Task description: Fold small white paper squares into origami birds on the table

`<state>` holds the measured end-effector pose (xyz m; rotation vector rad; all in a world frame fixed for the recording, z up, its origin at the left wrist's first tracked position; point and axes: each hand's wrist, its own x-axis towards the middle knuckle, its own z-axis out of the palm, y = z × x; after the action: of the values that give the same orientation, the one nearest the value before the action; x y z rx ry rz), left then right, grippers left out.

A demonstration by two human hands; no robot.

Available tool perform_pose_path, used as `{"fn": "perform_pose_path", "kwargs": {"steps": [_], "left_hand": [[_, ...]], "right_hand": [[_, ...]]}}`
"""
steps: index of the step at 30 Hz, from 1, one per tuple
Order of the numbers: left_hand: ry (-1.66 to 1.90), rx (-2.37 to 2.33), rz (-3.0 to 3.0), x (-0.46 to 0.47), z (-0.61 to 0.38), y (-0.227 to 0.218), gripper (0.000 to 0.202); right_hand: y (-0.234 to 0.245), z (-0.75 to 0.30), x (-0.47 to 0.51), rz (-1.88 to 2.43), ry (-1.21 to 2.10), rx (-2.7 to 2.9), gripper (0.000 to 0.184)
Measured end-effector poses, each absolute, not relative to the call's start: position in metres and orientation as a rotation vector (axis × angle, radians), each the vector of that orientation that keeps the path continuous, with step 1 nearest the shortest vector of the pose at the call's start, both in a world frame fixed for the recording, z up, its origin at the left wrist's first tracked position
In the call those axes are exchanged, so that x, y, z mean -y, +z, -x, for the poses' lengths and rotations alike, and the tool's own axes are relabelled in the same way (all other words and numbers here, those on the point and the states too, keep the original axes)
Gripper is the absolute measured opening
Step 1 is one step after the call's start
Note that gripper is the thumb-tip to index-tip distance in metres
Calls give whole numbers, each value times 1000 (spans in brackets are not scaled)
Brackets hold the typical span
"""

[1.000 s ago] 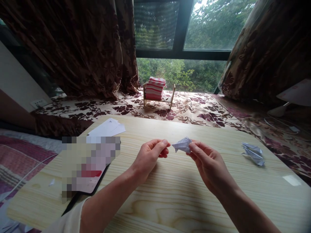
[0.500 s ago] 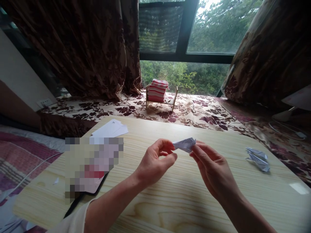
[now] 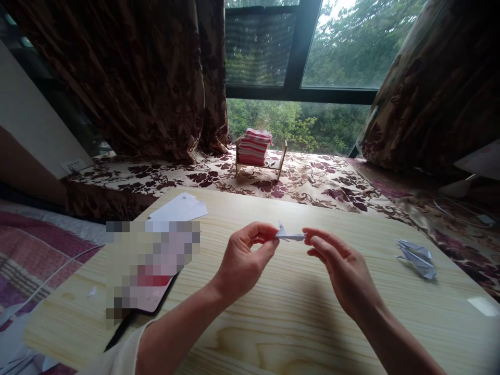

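My left hand point(image 3: 248, 255) pinches a small piece of folded white paper point(image 3: 289, 237) between thumb and fingertips, above the wooden table. A pointed flap of the paper stands up near those fingertips, and a thin flat part reaches to the right. My right hand point(image 3: 344, 265) is at that right end, its fingers slightly apart; the fingertips are very close to the paper, and whether they touch it I cannot tell. Another folded paper piece point(image 3: 417, 259) with pointed ends lies on the table to the right.
On the left of the wooden table point(image 3: 250, 333) lies a dark-edged device point(image 3: 150, 302), mostly blurred out. White paper sheets point(image 3: 179, 207) are behind it, and a paper scrap point(image 3: 91, 292) is nearby. A small rack with striped cloths point(image 3: 254, 147) stands on the window ledge.
The folded paper has turned, so a flap now points up. My left hand has closed on its left end, while my right hand has loosened its pinch and its fingers have parted.
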<state>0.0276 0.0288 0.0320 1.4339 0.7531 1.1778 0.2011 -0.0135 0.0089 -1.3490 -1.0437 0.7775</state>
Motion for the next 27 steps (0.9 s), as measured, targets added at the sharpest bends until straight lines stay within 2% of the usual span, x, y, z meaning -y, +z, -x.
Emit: {"fn": "perform_pose_path", "kwargs": {"steps": [5, 13, 27], "left_hand": [[1243, -689, -1817, -25, -27, 31, 10], [1227, -596, -2060, -24, -29, 27, 15], [1252, -683, -2044, -25, -28, 30, 16]], "right_hand": [[22, -195, 22, 1237, 537, 1263, 20], [22, -188, 26, 1172, 535, 1487, 18], [24, -187, 26, 1125, 391, 1647, 13]]}}
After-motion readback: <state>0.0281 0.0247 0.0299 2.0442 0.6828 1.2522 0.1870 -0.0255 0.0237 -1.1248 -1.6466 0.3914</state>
